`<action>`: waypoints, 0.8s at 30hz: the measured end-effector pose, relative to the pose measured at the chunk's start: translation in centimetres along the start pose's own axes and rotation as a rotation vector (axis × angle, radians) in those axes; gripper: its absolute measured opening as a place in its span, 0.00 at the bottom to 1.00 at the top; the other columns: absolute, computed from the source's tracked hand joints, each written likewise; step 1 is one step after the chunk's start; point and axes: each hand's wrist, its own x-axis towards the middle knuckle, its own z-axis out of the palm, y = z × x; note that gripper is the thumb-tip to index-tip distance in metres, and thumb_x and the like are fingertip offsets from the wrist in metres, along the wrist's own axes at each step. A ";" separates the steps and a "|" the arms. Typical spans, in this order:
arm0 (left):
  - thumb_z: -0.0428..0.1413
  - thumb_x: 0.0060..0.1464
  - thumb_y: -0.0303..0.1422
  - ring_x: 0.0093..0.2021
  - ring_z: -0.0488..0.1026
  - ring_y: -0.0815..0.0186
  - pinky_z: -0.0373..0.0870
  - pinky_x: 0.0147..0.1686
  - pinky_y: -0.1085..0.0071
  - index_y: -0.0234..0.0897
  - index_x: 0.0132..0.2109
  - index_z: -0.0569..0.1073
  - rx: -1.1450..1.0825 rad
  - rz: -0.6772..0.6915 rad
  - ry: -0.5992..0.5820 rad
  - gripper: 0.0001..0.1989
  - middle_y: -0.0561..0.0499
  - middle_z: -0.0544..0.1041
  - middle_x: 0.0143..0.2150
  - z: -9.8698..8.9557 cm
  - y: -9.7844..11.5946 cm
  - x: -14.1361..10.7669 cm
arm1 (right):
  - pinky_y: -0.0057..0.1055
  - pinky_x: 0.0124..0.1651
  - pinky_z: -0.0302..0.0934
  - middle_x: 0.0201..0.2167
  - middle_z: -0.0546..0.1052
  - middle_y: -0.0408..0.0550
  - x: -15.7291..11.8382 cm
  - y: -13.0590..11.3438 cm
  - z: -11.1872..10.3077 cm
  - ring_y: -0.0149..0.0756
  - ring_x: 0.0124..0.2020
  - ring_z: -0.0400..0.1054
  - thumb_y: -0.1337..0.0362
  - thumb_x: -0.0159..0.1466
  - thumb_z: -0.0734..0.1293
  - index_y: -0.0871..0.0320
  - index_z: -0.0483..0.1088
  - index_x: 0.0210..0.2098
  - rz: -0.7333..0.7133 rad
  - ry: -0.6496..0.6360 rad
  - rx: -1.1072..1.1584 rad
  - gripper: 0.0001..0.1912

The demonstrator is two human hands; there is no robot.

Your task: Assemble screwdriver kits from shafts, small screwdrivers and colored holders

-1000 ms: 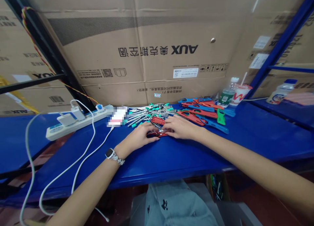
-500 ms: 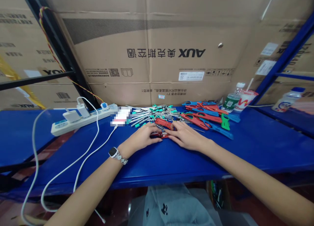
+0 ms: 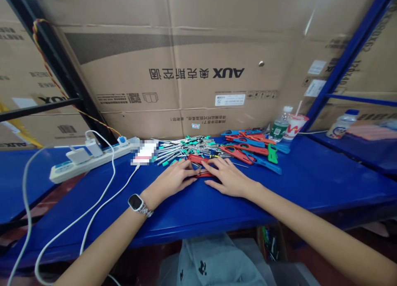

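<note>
Between my hands on the blue table lies a red plastic casing half (image 3: 205, 175), looking like part of a long-necked lighter, with thin metal parts in it. My left hand (image 3: 176, 175) is closed, pinching the casing's left end between thumb and fingers. My right hand (image 3: 231, 177) has its fingers spread, the index fingertip touching the parts in the casing and the thumb apart below. Just behind lies another red casing piece (image 3: 196, 158), partly hidden by the fingers. Farther back is a pile of metal lighter tubes (image 3: 182, 146) with green ends.
Red, blue and green casings (image 3: 248, 150) lie heaped at the right. Behind them stand a water bottle (image 3: 279, 128) and a cup with a straw (image 3: 295, 127). On the left are a power strip (image 3: 102, 160), a blurred-out phone (image 3: 145, 152) and white cables (image 3: 108, 195). Cardboard (image 3: 198, 50) stands behind.
The view has shifted, moving the scene left in the picture. My right thumb and fingers have spread farther apart, while my left hand stays at the red casing.
</note>
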 end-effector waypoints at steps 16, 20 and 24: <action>0.56 0.66 0.35 0.43 0.72 0.58 0.71 0.45 0.59 0.44 0.55 0.79 -0.152 -0.023 0.068 0.14 0.46 0.74 0.42 0.6 -0.4 0.3 | 0.60 0.67 0.52 0.67 0.67 0.56 -0.7 -0.8 -0.4 0.56 0.72 0.51 0.54 0.74 0.59 0.59 0.66 0.67 0.024 -0.053 0.073 0.26; 0.57 0.64 0.35 0.42 0.72 0.58 0.71 0.45 0.59 0.41 0.52 0.80 -0.141 -0.031 0.058 0.12 0.45 0.74 0.41 0.7 -0.3 0.4 | 0.53 0.64 0.56 0.61 0.74 0.55 0.3 -1.4 -0.6 0.49 0.65 0.64 0.62 0.73 0.60 0.59 0.69 0.63 0.078 0.079 0.121 0.22; 0.56 0.66 0.36 0.42 0.72 0.58 0.71 0.45 0.59 0.41 0.52 0.80 -0.143 -0.033 0.070 0.12 0.45 0.75 0.42 0.6 -0.2 0.4 | 0.49 0.62 0.60 0.59 0.77 0.54 0.2 -1.3 -0.4 0.46 0.60 0.70 0.69 0.70 0.59 0.57 0.70 0.63 0.102 0.164 0.150 0.23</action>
